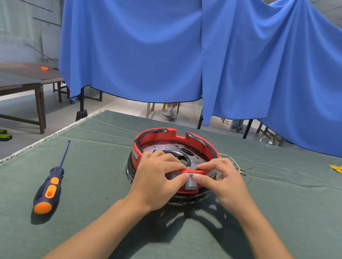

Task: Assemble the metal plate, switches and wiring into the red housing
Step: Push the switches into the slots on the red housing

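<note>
Left hand (154,177), right hand (222,180) pinching housing (158,135) rim at 6 o'clock, thumbs pressing switches (191,183) home, likely.

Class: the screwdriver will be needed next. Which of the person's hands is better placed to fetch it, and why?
Left. The blue-and-orange-handled screwdriver lies on the green cloth on the left hand's side, with open cloth between. The right hand would have to cross over the round red plastic housing; it could steady that instead.

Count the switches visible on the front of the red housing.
2: both sit side by side in the near wall of the red housing, the left switch under the left thumb, the right switch beside it. Hands may hide more.
</note>
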The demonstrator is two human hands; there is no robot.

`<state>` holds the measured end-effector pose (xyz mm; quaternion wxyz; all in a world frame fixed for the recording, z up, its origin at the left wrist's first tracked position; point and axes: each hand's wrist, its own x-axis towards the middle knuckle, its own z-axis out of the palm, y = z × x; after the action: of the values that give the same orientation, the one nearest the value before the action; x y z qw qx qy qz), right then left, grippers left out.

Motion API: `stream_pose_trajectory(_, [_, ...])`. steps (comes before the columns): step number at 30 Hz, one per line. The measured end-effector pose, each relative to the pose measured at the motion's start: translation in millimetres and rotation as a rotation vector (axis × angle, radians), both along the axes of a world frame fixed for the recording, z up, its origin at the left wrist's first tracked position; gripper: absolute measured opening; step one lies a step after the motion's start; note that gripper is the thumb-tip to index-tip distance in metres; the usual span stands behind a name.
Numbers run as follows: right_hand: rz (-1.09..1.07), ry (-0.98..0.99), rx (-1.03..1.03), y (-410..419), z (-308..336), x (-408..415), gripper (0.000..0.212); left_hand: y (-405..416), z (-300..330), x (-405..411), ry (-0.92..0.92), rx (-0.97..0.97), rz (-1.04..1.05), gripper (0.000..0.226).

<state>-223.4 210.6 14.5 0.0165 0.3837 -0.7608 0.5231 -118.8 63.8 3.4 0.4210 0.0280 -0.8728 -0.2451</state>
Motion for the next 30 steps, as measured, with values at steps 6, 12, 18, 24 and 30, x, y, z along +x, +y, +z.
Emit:
stream_pose_trajectory(6, [-0.057, 0.042, 0.013, -6, -1, 0, 0.021, -4, 0, -3, -0.010, 0.022, -0.029, 0.023])
stream_pose_trajectory(12, [-0.056, 0.008, -0.043, -5, -12, 7, 0.020, -6, -2, -2, -0.018, -0.031, -0.032, 0.022])
stream_pose_trajectory(18, [0.051, -0.039, -0.002, 5, -13, 13, 0.041, -9, -1, 2, -0.114, -0.147, -0.036, 0.032])
stream_pose_trajectory(24, [-0.023, 0.045, 0.000, 2, -12, 16, 0.042, -6, 0, 6, -0.120, -0.144, -0.029, 0.035])
stream_pose_trajectory(30, [0.035, -0.010, -0.018, 4, -12, 15, 0.047, -6, 0, 6, -0.130, -0.137, -0.020, 0.037])
